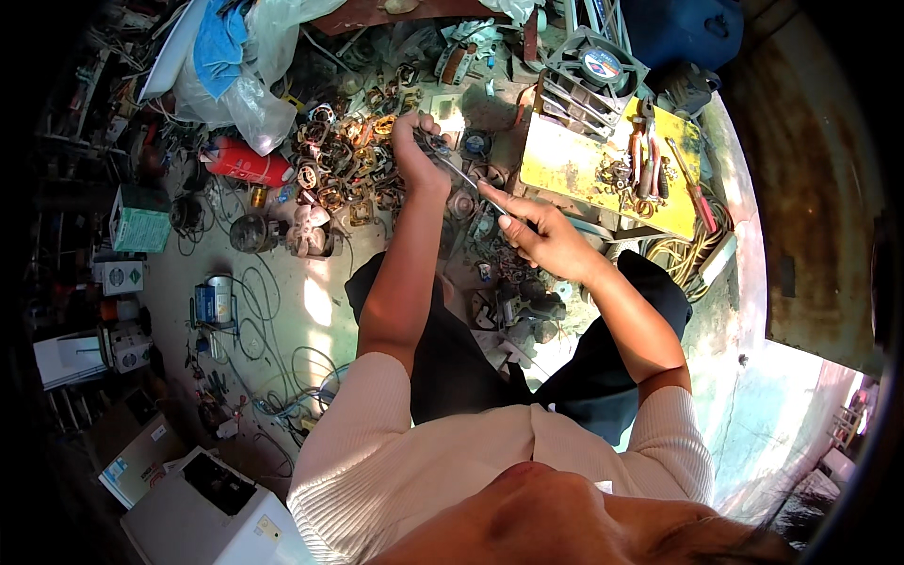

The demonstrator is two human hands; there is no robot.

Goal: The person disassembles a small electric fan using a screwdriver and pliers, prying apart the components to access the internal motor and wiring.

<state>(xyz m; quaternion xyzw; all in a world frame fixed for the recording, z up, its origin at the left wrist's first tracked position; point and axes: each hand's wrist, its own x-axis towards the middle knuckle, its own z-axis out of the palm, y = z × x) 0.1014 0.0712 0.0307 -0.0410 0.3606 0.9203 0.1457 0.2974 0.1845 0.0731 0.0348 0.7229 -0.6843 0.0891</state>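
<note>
Out in front of me, my left hand (pixel 420 155) is closed round a dark metal piece, mostly hidden by its fingers. My right hand (pixel 551 243) grips a thin metal rod (pixel 465 177), like a screwdriver shaft, with the index finger stretched along it. The rod slants up and left, its far end reaching the piece at my left hand. Whether the tip touches the piece cannot be made out. Beyond and left of my left hand lies a heap of small motor parts and copper windings (pixel 353 155).
On the right stands a yellow tabletop (pixel 565 158) with pliers (pixel 648 155), loose nuts and rings, a red-handled tool (pixel 704 209) and a square fan (pixel 598 73). At left are a red cylinder (pixel 247 162), boxes (pixel 141 218) and cables (pixel 259 306) across the floor. Coiled hose (pixel 673 259) lies beside the table.
</note>
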